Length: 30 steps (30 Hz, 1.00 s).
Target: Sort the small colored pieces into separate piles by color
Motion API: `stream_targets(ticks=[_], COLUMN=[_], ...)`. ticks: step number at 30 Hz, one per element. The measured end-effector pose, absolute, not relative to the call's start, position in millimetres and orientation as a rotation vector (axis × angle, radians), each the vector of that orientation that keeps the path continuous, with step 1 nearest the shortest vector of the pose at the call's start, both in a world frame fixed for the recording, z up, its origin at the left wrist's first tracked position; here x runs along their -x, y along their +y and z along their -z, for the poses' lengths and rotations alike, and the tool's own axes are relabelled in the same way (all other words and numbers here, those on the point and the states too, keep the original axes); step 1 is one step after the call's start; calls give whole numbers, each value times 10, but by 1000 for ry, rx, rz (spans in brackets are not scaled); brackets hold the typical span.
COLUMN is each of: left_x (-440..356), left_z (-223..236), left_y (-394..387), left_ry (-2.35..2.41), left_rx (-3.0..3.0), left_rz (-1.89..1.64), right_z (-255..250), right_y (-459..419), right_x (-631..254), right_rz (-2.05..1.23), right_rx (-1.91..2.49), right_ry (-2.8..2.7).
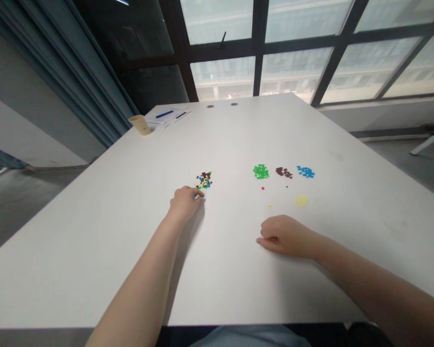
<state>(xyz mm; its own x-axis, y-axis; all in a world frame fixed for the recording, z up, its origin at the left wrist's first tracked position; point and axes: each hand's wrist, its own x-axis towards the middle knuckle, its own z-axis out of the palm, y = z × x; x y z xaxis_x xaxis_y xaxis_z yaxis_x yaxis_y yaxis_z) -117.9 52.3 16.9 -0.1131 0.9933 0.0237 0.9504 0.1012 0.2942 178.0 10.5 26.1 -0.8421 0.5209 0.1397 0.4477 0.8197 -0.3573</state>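
My left hand is at the near edge of a mixed pile of small flat pieces, brown, green, yellow and blue. Its thumb and forefinger are pinched together, with a bit of blue piece showing between them. My right hand rests on its side on the table, fingers curled in and thumb pointing left. Whatever lies inside those curled fingers is hidden. Beyond it lie single-colour piles: green pieces, brown pieces, blue pieces and, nearer, yellow pieces.
A red piece, a tiny dark piece and small yellow bits lie apart from the piles on the white table. Far left, a paper cup stands beside papers with a blue pen.
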Motion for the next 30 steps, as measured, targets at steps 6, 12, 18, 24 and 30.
stream_targets(ticks=[6, 12, 18, 24, 30], left_x=[1134, 1053, 602, 171, 168], left_z=[-175, -190, -320, -338, -303], left_y=[490, 517, 286, -43, -44], left_ry=[2285, 2119, 1247, 822, 824], left_rx=[-2042, -1989, -1062, -512, -566], left_rz=[-332, -638, -978, -794, -806], right_z=[-235, -277, -295, -285, -277], right_y=[145, 169, 165, 190, 184], right_x=[-1823, -1850, -1860, -1874, -1881], right_rz=[-469, -459, -454, -437, -437], right_rx=[789, 815, 826, 852, 850], right_ry=[-2753, -2731, -2732, -2741, -2741])
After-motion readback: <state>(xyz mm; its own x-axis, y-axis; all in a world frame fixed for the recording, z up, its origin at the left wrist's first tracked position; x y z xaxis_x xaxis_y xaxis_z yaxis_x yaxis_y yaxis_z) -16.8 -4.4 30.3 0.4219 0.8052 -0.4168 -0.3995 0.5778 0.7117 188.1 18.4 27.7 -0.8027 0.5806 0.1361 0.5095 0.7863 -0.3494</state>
